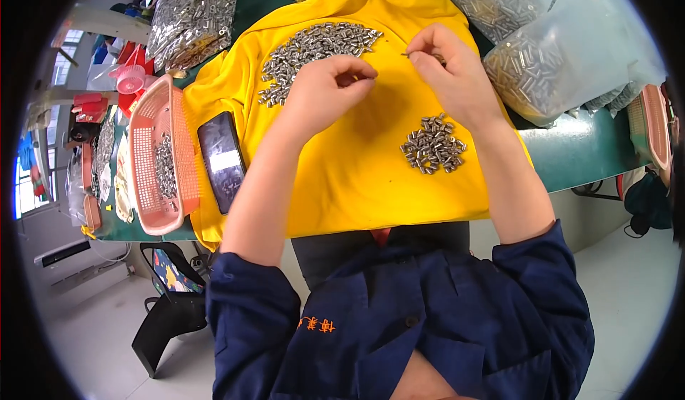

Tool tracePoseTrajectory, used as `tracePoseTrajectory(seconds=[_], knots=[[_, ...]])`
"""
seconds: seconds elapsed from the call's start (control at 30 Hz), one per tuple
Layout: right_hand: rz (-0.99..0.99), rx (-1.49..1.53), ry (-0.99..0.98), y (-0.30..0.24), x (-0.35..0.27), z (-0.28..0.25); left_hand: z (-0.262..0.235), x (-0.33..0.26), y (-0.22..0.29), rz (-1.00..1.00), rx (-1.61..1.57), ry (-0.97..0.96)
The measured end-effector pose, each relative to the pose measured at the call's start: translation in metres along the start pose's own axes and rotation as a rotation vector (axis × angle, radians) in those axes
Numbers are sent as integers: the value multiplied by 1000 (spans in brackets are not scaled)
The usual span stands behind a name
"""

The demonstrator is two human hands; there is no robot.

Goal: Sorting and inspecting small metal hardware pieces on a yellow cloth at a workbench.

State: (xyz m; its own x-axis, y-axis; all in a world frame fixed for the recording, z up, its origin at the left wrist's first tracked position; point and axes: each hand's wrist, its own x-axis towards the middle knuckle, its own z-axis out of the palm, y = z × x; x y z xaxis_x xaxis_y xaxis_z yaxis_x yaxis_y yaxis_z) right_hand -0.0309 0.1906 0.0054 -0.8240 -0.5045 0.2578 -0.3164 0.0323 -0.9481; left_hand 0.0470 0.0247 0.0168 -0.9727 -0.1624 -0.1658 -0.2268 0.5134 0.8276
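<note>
My left hand (330,92) is closed just in front of the large pile of small metal sleeves (314,47); its thumb and forefinger come together, and whatever they hold is hidden. Over the yellow cloth (342,186), my right hand (457,75) pinches a small dark metal piece (406,54) between thumb and forefinger, with its other fingers curled. The two hands are apart. Below my right hand lies a smaller pile of similar short metal sleeves (434,145).
Left of the cloth stands a pink plastic basket (141,164) with some metal parts inside; a black phone (220,161) lies beside it. Bags of metal parts (193,18) sit at the far left, and a large clear bag of tubes (531,68) at the right. A green table (589,154) carries everything.
</note>
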Motion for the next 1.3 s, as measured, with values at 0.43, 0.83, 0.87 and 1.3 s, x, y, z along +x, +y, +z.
tracePoseTrajectory(seconds=[0.43, 0.83, 0.87, 1.3], knots=[[21, 3, -247, -14, -6, 5, 24, 1, -25, 78, -1096, -116], [-156, -328, -181, -12, -13, 14, 21, -2, -20, 121, -798, -32], [-137, -333, -199, -13, -13, 13, 21, -2, -20, 114, -756, -31], [-76, -277, -157, -2, -12, 18, 20, -2, -14, 191, -272, 114]])
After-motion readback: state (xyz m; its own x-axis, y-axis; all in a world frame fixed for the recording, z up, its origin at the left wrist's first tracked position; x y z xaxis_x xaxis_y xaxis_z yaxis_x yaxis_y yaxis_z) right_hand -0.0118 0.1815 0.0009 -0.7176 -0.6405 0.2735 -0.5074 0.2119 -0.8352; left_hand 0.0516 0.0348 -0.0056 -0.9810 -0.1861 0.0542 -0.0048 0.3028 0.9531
